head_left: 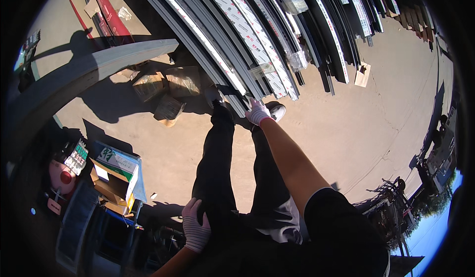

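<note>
My right hand (258,112), in a white striped glove, reaches down to the near end of a long dark metal profile (228,86). Its fingers bend around that end, partly out of sight. Beside it lie many more long profiles, several wrapped in white printed protective film (269,74). My left hand (196,226), gloved the same way, rests on my thigh at the lower left. Its thumb stands apart from the fingers and it holds nothing.
Taped cardboard packages (183,81) lie left of my feet, below a thick grey beam (99,64). An open cardboard box (111,185) stands at the lower left. A cardboard scrap (362,74) lies by the profile ends. Piled metal pieces (391,205) are at the lower right.
</note>
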Tool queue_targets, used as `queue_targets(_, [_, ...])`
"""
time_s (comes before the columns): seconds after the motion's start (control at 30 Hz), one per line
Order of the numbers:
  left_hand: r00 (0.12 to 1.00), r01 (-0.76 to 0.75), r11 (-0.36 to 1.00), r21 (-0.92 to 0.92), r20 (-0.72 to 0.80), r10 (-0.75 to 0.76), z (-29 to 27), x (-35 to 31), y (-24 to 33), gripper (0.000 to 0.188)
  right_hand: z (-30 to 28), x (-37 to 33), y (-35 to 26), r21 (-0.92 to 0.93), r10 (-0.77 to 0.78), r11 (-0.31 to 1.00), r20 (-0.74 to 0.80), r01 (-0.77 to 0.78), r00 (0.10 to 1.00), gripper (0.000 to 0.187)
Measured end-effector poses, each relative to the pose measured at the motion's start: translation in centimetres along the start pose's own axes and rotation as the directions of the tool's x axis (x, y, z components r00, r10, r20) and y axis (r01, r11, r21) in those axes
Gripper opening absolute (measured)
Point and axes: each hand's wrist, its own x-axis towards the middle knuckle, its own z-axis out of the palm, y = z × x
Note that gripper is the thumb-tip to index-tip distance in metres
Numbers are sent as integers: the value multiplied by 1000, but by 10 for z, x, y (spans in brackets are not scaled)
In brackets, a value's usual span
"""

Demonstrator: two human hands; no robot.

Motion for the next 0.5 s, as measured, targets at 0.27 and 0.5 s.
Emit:
queue_targets(0.27, [997,79,997,12,-24,-79,6,0,2,49,41,82,-41,224,238,952,-109,-209,965,54])
queue_targets(0.5, [998,48,998,35,-49,-46,7,1,11,50,16,76,-37,52,90,995,-116,-84,989,49])
